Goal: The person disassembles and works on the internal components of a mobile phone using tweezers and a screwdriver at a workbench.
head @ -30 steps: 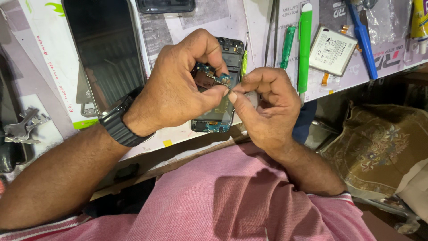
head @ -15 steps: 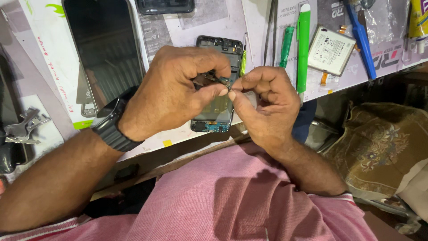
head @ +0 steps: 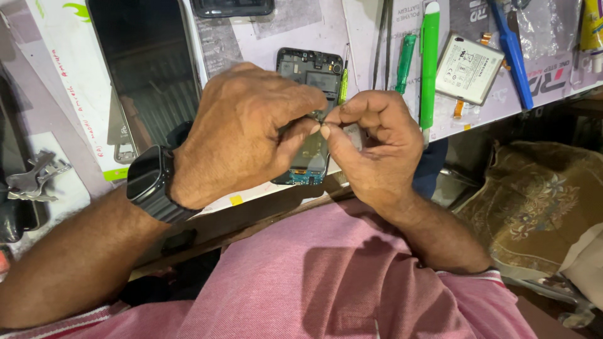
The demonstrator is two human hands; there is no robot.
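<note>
I see an opened phone [head: 312, 75] lying on the white work mat [head: 295, 31] near the table edge, its inner parts facing up, and the lower half is hidden under the hands. Just above it, the left hand [head: 242, 135] and the right hand [head: 377, 141] come together, fingertips touching. They pinch some very small part between them; it is too small for me to tell what it is. The left wrist wears a black watch [head: 151, 182]. To the right of the phone lie a small green screwdriver [head: 405, 56], a long green tool [head: 429, 59], a battery [head: 470, 59] and a blue tool [head: 510, 44]. To the left lies a dark screen panel [head: 141, 69].
</note>
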